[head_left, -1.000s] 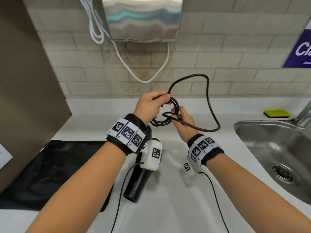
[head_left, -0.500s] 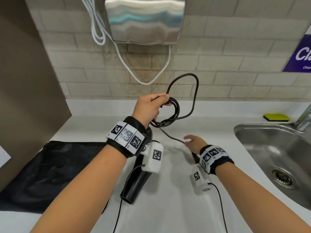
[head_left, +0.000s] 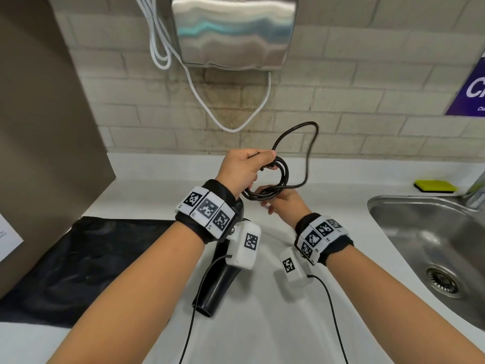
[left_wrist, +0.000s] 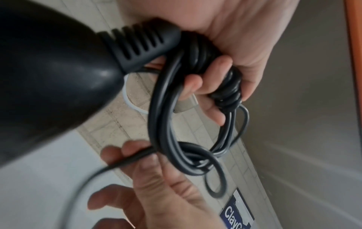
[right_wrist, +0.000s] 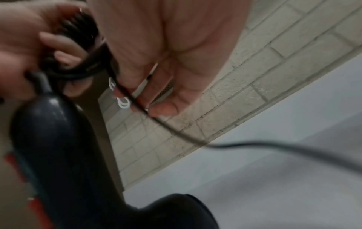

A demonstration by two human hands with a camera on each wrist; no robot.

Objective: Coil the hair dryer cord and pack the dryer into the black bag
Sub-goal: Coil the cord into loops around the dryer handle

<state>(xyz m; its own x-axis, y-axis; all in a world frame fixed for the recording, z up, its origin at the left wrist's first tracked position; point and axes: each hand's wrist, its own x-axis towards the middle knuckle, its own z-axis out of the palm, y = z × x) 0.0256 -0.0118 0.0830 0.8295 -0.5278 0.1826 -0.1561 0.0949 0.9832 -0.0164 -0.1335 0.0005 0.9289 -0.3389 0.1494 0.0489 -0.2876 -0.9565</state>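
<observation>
My left hand clamps the coil at the dryer above the counter; my right hand pinches the loose cord. I should lay each loop the same size — no twists — bag waiting left.

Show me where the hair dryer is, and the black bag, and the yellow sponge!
hair dryer (head_left: 219, 282): head view, on the black barrel below the left wrist.
black bag (head_left: 86, 264): head view, on its flat middle, lying on the counter.
yellow sponge (head_left: 434, 185): head view, on its top face, behind the sink.
</observation>
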